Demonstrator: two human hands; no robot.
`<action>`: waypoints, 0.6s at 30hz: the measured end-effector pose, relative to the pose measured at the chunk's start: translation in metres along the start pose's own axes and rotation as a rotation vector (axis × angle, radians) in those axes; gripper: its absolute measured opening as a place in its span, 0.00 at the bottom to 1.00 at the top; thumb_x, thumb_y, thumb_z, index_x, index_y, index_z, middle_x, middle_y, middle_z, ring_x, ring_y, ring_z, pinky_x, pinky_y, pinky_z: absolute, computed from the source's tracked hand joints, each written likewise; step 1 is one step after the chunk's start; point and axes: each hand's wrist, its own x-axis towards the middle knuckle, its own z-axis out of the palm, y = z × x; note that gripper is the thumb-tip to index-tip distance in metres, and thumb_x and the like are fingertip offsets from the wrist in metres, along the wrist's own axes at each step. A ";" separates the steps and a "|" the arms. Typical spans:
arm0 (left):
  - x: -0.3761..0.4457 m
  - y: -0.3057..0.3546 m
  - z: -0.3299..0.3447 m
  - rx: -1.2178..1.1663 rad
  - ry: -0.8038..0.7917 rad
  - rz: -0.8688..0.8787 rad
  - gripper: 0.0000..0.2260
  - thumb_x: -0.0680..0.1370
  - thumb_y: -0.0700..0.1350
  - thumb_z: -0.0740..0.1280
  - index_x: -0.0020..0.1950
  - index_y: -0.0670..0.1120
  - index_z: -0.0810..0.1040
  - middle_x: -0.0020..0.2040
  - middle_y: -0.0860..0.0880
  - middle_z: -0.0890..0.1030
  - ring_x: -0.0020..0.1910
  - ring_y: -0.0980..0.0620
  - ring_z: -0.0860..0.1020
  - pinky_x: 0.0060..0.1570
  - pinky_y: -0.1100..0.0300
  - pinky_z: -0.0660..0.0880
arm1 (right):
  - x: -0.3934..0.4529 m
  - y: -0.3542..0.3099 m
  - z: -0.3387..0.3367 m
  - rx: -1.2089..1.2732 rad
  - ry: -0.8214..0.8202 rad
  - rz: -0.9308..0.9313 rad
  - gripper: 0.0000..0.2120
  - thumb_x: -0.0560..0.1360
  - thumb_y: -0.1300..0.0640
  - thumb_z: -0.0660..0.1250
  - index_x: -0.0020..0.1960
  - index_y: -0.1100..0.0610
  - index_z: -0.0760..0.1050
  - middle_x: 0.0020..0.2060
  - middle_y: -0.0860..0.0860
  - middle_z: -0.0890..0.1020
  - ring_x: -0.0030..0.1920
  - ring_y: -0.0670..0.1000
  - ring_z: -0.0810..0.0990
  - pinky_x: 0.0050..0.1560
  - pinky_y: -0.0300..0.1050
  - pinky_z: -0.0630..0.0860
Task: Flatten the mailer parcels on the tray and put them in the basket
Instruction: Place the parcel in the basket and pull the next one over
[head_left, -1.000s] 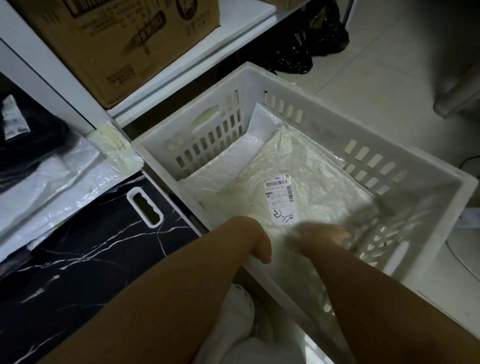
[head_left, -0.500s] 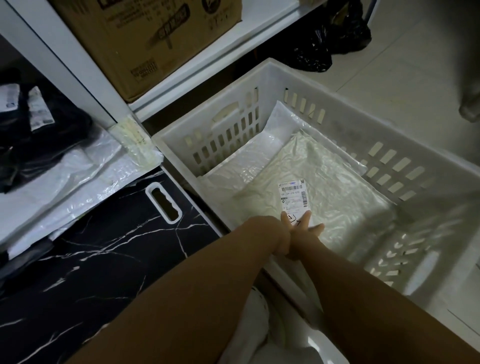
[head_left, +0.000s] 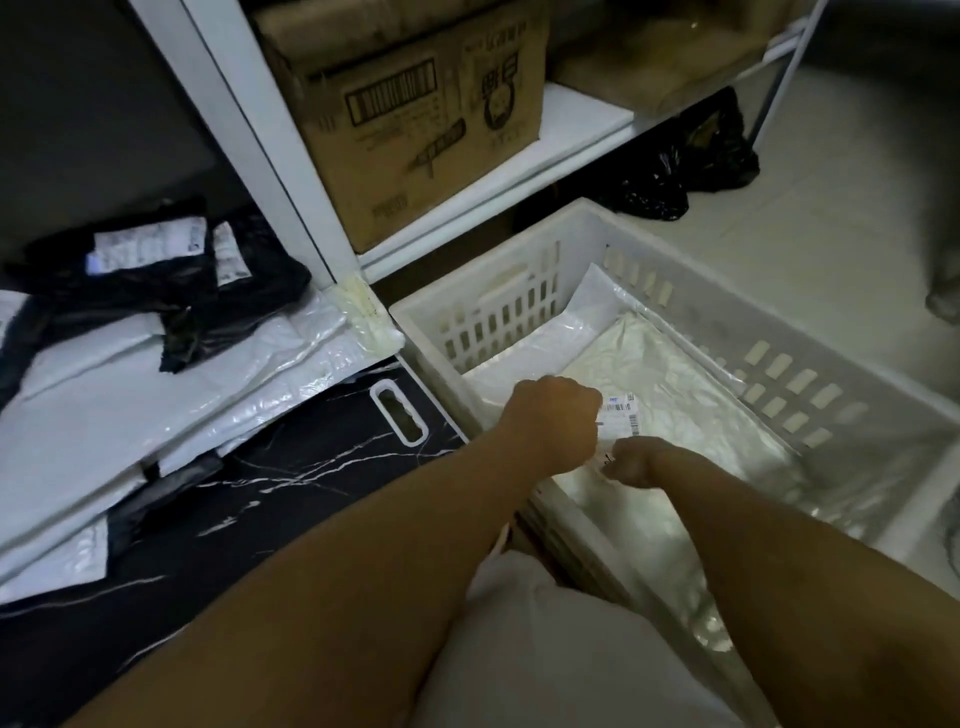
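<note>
- Though much is left to do, already in the white basket (head_left: 524, 312): at least two flat mailer parcels, one on top of the other.
- Nearest, both hands low over the basket. Left hand (head_left: 553, 415) curled into a fist just above the top parcel (head_left: 675, 384); cannot tell if holding anything. Right hand (head_left: 636, 462) curled too, down at the near edge of that parcel; cannot tell if pinching it or only pressing.
- Top parcel: creamy see-through plastic, crinkly and shiny, lying flat, with a small white paper label (head_left: 621, 410) partly hidden by the left hand.
- Under it, a white smooth parcel (head_left: 530, 358) leaning up the far basket wall.
- Basket: hard plastic, boxy, rows of slots in the walls.
- To the left, a black marble-look tray (head_left: 291, 467) with a white handle hole.
- Farther back on the tray, still waiting: a stack of white parcels (head_left: 130, 384), soft and slippery, then black parcels (head_left: 156, 275), puffy and wrinkled, on top.
- Farthest, a brown cardboard box (head_left: 415, 119) on a white shelf.
</note>
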 end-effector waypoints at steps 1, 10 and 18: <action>-0.009 -0.002 -0.008 -0.006 0.013 -0.009 0.10 0.80 0.45 0.57 0.55 0.45 0.76 0.50 0.47 0.79 0.44 0.51 0.73 0.45 0.57 0.69 | -0.007 -0.001 -0.007 -0.015 0.041 -0.005 0.24 0.82 0.51 0.57 0.74 0.59 0.63 0.70 0.57 0.69 0.67 0.56 0.70 0.63 0.44 0.67; -0.137 -0.035 -0.084 -0.074 0.105 -0.206 0.09 0.80 0.43 0.58 0.56 0.44 0.76 0.54 0.44 0.78 0.51 0.46 0.76 0.47 0.55 0.72 | -0.127 -0.073 -0.076 0.018 0.315 -0.122 0.24 0.82 0.51 0.58 0.73 0.63 0.64 0.71 0.59 0.68 0.58 0.56 0.73 0.49 0.44 0.65; -0.282 -0.103 -0.120 -0.110 0.244 -0.520 0.12 0.80 0.45 0.58 0.57 0.46 0.78 0.55 0.44 0.79 0.54 0.44 0.76 0.53 0.51 0.73 | -0.192 -0.211 -0.071 -0.065 0.410 -0.350 0.16 0.79 0.50 0.61 0.36 0.57 0.69 0.41 0.58 0.76 0.34 0.53 0.72 0.28 0.41 0.63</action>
